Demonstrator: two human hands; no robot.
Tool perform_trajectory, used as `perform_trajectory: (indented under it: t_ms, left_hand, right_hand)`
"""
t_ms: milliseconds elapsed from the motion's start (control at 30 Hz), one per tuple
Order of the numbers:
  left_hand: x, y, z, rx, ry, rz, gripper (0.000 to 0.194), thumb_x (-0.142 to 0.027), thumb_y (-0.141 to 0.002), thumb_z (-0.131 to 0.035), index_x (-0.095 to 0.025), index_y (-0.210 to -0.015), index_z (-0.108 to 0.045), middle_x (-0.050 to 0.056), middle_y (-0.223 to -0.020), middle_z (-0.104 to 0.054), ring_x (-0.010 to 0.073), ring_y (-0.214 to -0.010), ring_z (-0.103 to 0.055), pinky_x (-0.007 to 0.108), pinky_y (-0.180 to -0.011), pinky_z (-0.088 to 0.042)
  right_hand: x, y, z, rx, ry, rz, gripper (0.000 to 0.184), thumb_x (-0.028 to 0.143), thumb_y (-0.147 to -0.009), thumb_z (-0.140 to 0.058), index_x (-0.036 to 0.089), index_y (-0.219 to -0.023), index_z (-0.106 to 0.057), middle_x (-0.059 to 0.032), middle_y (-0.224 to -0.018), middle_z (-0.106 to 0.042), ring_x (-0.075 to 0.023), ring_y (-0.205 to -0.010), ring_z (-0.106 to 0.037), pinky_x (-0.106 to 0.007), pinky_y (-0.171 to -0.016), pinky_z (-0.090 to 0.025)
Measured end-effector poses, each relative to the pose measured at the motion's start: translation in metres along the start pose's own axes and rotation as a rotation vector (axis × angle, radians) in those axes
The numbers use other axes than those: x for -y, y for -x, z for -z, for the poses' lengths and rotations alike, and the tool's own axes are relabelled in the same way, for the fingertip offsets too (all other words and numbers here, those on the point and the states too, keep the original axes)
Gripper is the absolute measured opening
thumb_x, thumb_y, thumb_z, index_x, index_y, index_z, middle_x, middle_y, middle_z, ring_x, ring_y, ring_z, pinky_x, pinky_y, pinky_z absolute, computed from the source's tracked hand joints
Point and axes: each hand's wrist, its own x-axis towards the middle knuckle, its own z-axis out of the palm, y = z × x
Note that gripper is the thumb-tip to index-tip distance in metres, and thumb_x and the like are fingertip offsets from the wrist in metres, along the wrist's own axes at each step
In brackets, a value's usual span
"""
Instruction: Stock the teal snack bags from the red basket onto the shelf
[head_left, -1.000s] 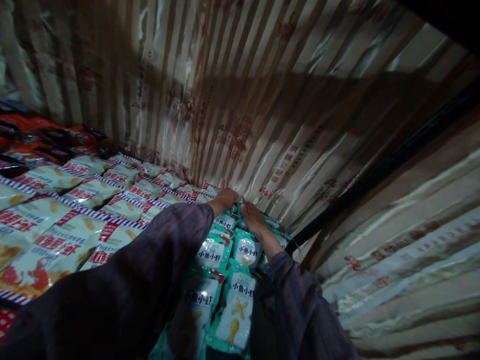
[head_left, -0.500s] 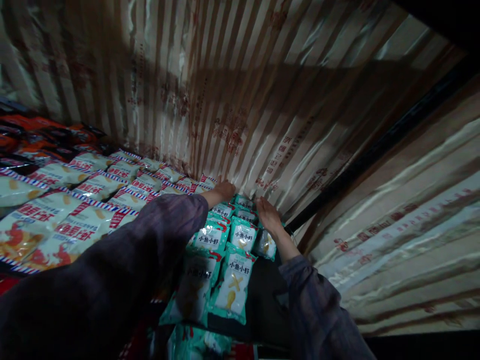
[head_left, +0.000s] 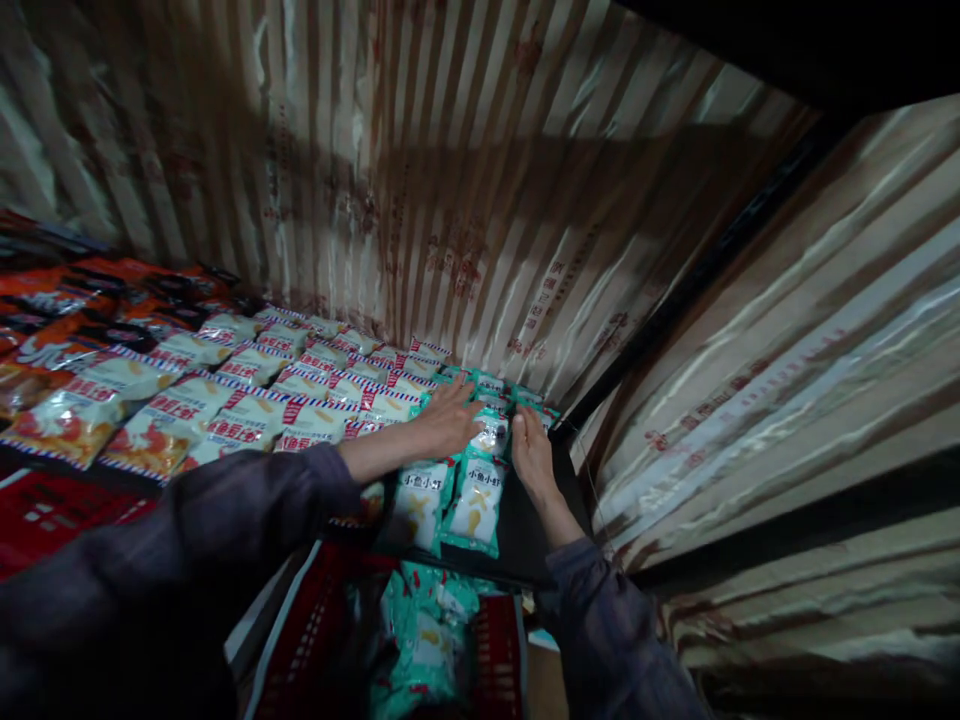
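Note:
Teal-and-white snack bags (head_left: 480,500) stand in short rows on a dark shelf (head_left: 517,530). My left hand (head_left: 444,420) lies over the back bags of these rows, its fingers stretched and spread, touching the wrappers. Along the right side of the rows rests my right hand (head_left: 533,452), fingers extended and pointing at the back corner, against or close to the bags. Neither hand is closed round a bag. Part of the teal rows is hidden beneath my left hand.
White bags with red lettering (head_left: 247,425) fill the shelf leftward, and orange-and-black bags (head_left: 67,335) lie beyond them. A red crate (head_left: 500,650) holding more teal bags sits below the front edge. Striped plastic sheeting (head_left: 465,200) hangs behind; a dark post (head_left: 675,310) slants at the right.
My left hand has moved from the back edge onto the teal bags, and its fingers have spread. My right hand stays at their right side. The view has shifted, showing the crate below.

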Motion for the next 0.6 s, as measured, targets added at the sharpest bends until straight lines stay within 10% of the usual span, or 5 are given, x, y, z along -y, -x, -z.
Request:
perform_trajectory:
  t_ms: [267, 600]
  left_hand:
    - [-0.032, 0.110, -0.048, -0.227, -0.098, -0.005, 0.050, -0.032, -0.093, -0.045, -0.013, -0.140, -0.046, 0.019, -0.157, -0.025, 0.0347, -0.147, -0.013, 0.055, -0.115, -0.023]
    - [-0.042, 0.126, -0.086, -0.398, -0.142, 0.131, 0.060, -0.034, -0.084, -0.060, -0.014, -0.139, -0.049, 0.020, -0.156, -0.024, 0.0367, -0.147, -0.014, 0.056, -0.116, -0.019]
  right_hand:
    - [0.017, 0.066, -0.013, -0.019, 0.109, 0.036, 0.060, 0.047, -0.098, -0.023, 0.012, -0.141, -0.045, -0.0168, -0.153, -0.035, -0.0260, -0.145, -0.027, -0.049, -0.116, -0.027]
    - [0.024, 0.100, -0.042, 0.000, 0.247, 0.070, 0.053, 0.036, -0.098, -0.027, 0.013, -0.143, -0.043, -0.0179, -0.156, -0.029, -0.0291, -0.145, -0.025, -0.049, -0.112, -0.031]
